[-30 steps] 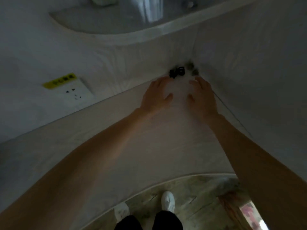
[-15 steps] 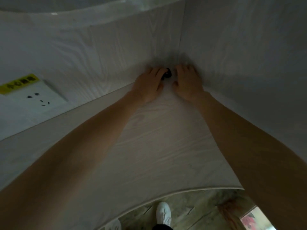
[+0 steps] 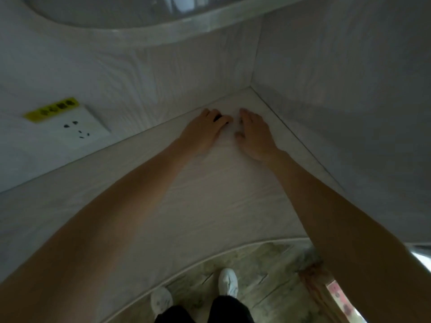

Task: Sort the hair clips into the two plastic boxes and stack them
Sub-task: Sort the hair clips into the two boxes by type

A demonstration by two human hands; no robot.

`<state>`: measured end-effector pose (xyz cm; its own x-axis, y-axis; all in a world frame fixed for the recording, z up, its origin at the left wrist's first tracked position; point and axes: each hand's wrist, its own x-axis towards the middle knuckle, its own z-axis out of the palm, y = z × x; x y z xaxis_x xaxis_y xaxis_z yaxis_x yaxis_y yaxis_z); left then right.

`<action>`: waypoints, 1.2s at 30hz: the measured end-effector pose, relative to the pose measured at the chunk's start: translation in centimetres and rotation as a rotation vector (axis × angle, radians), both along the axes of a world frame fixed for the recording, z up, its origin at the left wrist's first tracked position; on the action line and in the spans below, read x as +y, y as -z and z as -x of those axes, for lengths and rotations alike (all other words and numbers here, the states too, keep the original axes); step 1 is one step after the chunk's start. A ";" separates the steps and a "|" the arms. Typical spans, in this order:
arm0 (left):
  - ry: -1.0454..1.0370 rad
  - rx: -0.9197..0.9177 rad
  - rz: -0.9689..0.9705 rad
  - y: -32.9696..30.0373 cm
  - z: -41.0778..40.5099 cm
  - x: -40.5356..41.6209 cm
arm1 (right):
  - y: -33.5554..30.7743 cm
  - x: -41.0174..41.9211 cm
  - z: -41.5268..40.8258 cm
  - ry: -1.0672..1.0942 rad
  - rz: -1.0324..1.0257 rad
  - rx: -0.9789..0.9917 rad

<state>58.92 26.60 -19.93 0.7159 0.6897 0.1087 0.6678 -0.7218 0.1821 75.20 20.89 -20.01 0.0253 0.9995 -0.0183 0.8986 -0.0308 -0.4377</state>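
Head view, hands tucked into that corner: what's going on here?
A person reaches both bare arms to the far corner of a pale wood-grain counter. The left hand has a small dark thing, probably a hair clip, under its fingers. The right hand rests open beside it. Any clear box between the hands is too faint to make out. A wall socket sits at left.

Wall socket, yellow label above; white shoes below.

The surface and walls look like pale, matt wood-grain laminate; the socket plate is smooth white plastic.
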 end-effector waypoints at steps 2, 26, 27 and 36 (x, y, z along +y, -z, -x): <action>-0.025 -0.030 0.061 -0.5 2.7 -2.6 | -0.5 -2.5 1.9 -0.033 0.008 0.119; -1.035 -0.884 0.388 -11.4 39.8 -28.1 | -9.9 -17.4 38.4 -0.075 0.463 1.008; -1.050 -0.833 0.377 -11.9 41.0 -28.3 | -10.6 -17.1 39.5 -0.108 0.463 0.998; -1.044 -0.431 0.075 -13.8 56.8 -27.1 | -14.5 -12.5 55.6 -0.514 0.114 0.565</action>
<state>2.13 -0.45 -6.14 -0.3014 0.9431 0.1402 0.8084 0.1748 0.5622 19.58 8.41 -5.53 -0.4850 0.8745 0.0063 0.4529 0.2574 -0.8536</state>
